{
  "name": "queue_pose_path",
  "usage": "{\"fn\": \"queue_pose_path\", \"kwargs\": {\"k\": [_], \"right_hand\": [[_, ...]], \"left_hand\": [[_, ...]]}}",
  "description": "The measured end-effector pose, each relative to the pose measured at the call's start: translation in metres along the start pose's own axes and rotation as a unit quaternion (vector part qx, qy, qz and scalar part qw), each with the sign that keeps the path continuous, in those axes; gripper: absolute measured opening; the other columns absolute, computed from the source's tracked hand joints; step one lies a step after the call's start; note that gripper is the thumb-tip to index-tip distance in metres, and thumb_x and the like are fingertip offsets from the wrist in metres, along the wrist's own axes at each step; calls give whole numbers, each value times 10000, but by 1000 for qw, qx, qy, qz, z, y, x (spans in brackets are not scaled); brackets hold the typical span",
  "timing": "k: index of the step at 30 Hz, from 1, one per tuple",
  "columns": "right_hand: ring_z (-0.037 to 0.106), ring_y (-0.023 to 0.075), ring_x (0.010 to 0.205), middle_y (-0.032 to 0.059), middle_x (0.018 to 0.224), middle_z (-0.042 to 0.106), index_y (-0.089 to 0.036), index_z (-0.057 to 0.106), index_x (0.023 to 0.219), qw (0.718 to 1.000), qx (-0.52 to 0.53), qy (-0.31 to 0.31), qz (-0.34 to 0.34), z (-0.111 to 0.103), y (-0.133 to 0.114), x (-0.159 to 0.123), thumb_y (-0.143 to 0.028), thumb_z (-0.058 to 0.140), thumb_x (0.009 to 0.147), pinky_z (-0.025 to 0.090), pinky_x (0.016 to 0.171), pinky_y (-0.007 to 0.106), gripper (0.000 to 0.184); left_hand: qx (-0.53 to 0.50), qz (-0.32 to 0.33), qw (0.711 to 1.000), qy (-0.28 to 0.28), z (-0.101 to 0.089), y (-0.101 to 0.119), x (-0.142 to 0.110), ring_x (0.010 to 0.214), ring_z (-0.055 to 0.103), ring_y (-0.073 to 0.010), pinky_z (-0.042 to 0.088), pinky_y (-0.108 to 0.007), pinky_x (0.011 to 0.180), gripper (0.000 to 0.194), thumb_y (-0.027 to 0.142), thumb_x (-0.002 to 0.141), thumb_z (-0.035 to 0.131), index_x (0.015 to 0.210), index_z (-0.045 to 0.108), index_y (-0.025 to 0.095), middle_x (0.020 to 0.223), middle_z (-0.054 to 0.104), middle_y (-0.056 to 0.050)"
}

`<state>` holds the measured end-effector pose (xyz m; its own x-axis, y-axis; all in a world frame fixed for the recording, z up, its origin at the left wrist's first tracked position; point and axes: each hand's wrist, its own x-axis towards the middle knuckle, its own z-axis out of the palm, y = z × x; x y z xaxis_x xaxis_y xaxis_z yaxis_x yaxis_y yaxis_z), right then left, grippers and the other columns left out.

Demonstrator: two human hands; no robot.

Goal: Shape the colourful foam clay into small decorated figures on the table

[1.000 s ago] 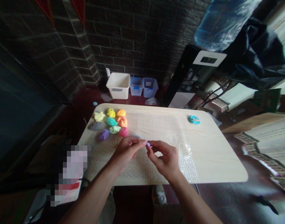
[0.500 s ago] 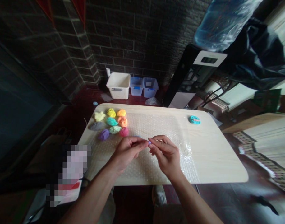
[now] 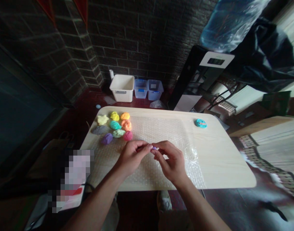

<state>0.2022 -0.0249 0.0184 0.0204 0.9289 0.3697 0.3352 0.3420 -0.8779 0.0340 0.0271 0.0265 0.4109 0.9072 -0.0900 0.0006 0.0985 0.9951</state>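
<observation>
Between my fingertips is a small bit of purple modelling clay (image 3: 154, 148), mostly hidden by them. My left hand (image 3: 133, 155) pinches it from the left, thumb and forefinger closed. From the other side my right hand (image 3: 170, 158) grips it too, its thumb and forefinger bent together. Both hands are above a sheet of bubble wrap (image 3: 158, 128) on the table. Beyond my left hand lie several lumps of clay, among them a purple lump (image 3: 106, 139), a pink lump (image 3: 128, 135), a pale green lump (image 3: 118, 133) and an orange lump (image 3: 126, 125).
A turquoise clay piece (image 3: 201, 123) with a pinkish strip rests at the right of the wooden table (image 3: 223, 160). Past the far edge, a white basket (image 3: 122, 96) and two clear bins (image 3: 155, 95) stand on the floor. A water dispenser (image 3: 189, 80) is at the right back.
The fingers of both hands have shifted slightly around the purple bit, with my right fingers curled a little more. The clay lumps on the table have stayed put.
</observation>
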Motion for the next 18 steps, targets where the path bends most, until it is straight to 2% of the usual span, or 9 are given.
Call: {"fn": "queue_pose_path", "kwargs": {"k": [3, 6, 10, 13, 15, 18], "right_hand": [[675, 151, 684, 50, 899, 707, -231, 757, 1023, 999, 31, 21, 30, 1, 2, 0, -276, 704, 971, 579, 606, 286, 87], [657, 141, 650, 38, 864, 687, -223, 744, 952, 995, 82, 49, 38, 2, 6, -1, -297, 767, 925, 563, 570, 275, 83], [664, 163, 718, 50, 878, 682, -232, 756, 926, 995, 77, 58, 23, 2, 10, 0, -294, 790, 902, 574, 614, 300, 75], [673, 170, 743, 57, 901, 696, -243, 778, 955, 997, 65, 46, 12, 3, 8, 0, -269, 787, 900, 577, 640, 312, 62], [674, 161, 721, 59, 926, 715, -247, 783, 1023, 996, 76, 41, 17, 3, 7, -1, -259, 801, 885, 577, 634, 307, 140], [684, 155, 666, 57, 885, 755, -236, 779, 1072, 991, 103, 56, 66, 5, 6, -1, -292, 824, 861, 586, 600, 294, 223]], "left_hand": [[-14, -6, 1000, 8, 1, -2, -1, 531, 314, -94, 211, -251, 496, 343, 451, 911, 688, 753, 736, 150, 548, 410, 51], [-64, -37, 997, -11, 2, -1, -2, 529, 310, -86, 189, -247, 486, 314, 455, 873, 739, 887, 785, 144, 569, 451, 49], [-103, -57, 993, -30, 2, 1, -2, 532, 320, -77, 189, -240, 489, 321, 428, 807, 814, 952, 807, 142, 585, 499, 41], [-98, -56, 993, -14, 3, 0, -2, 532, 336, -76, 194, -239, 490, 294, 412, 804, 819, 919, 805, 142, 584, 514, 35], [-96, -54, 994, 3, 2, -1, -2, 526, 339, -74, 189, -240, 486, 275, 405, 821, 800, 907, 800, 144, 592, 530, 29], [-106, -49, 993, 25, 2, -1, -1, 511, 333, -69, 176, -242, 474, 274, 401, 819, 793, 922, 796, 148, 628, 575, 15]]}}
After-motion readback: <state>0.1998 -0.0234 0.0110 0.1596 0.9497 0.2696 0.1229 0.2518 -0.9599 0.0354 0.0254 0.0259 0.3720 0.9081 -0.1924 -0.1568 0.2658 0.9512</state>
